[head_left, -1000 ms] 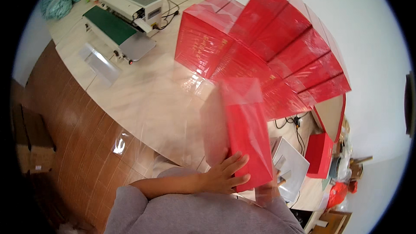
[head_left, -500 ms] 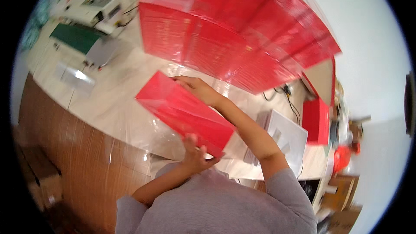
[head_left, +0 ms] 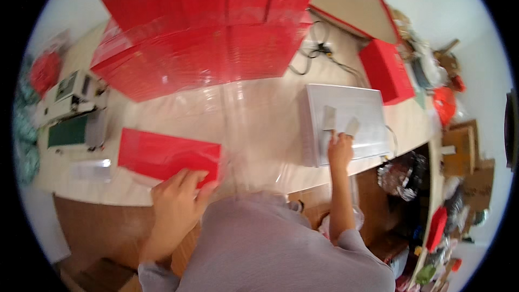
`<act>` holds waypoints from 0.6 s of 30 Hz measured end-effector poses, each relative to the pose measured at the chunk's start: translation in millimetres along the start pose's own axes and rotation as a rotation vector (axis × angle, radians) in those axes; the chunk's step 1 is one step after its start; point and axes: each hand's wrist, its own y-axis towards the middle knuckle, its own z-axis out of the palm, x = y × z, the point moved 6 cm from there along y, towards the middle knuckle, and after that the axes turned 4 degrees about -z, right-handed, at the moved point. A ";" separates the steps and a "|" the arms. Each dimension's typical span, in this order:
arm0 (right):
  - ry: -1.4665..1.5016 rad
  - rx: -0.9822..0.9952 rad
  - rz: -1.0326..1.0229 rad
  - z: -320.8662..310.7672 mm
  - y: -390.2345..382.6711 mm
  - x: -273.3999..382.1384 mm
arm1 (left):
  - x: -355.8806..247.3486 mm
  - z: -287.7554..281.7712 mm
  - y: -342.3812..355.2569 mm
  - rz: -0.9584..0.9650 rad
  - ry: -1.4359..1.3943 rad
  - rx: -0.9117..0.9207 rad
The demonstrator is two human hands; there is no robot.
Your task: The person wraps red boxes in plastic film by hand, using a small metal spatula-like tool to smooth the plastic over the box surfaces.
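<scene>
My left hand grips the near right edge of a long, shiny red box lying on the table, its fingers bent over the top and its thumb by the right end. To the right, my right hand reaches over a flat silver-grey stack. Its fingers are stretched out, with the tips at two small pale slips, a left slip and a right slip, on the stack's top. Whether a fingertip has lifted either slip is too small to tell.
Large clear-wrapped red boxes stand across the back. A white machine and a green-topped device sit far left. Black cables lie behind the stack, beside another red box. Cardboard boxes are at the right.
The view has swung right. The red box, held up in both hands before, now lies on the table under my left hand. My right hand has let go and moved to the silver-grey stack.
</scene>
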 end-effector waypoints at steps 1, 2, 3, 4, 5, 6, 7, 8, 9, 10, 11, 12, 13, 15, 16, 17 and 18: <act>-0.111 0.015 -0.025 20.2 -6.7 -4.3 | -2.0 2.4 0.8 -0.060 0.010 0.047; -0.014 0.089 0.143 31.3 -10.6 -12.5 | -4.7 3.4 -0.8 -0.094 0.029 0.084; -0.079 0.165 0.125 47.9 -9.4 -13.7 | -7.2 4.6 1.6 -0.114 0.040 0.111; -0.100 0.162 0.103 35.0 -8.3 -0.5 | -7.5 7.1 3.9 -0.124 0.043 0.131; -0.119 0.161 0.081 20.9 -7.4 12.9 | -5.6 5.2 3.1 -0.130 0.077 0.102; -0.111 0.193 0.073 28.3 -5.9 13.7 | -6.8 5.4 4.1 -0.118 0.097 0.074; -0.115 0.228 0.062 36.6 -2.0 4.7 | -9.3 7.3 5.5 -0.109 0.105 0.050; -0.117 0.265 0.049 45.1 1.2 0.5 | -9.1 6.5 8.2 -0.140 0.118 0.047; -0.102 0.210 0.037 39.0 3.7 3.2 | -7.9 8.2 9.8 -0.157 0.152 0.042; -0.084 0.157 0.024 30.2 4.7 8.8 | -5.4 8.0 11.0 -0.175 0.189 0.038; -0.066 0.105 0.011 24.4 5.9 13.0 | -3.1 6.6 12.2 -0.193 0.227 0.034; 0.080 0.055 0.006 24.2 4.6 9.9 | -1.3 6.1 12.8 -0.220 0.217 0.035; 0.227 0.005 0.002 25.2 0.4 4.9 | 0.2 4.3 14.8 -0.245 0.208 0.035; 0.544 0.032 -0.032 12.0 -1.4 12.9 | 4.4 1.6 15.7 -0.263 0.160 -0.012; 0.711 0.112 -0.064 -22.1 -3.1 33.3 | 8.5 2.2 13.4 -0.259 0.121 -0.060; 0.878 0.195 -0.094 -54.8 -6.4 53.1 | 13.0 1.5 10.3 -0.254 0.083 -0.110; 0.922 0.273 -0.172 -80.2 -10.5 69.3 | 18.4 2.7 8.7 -0.221 0.081 -0.119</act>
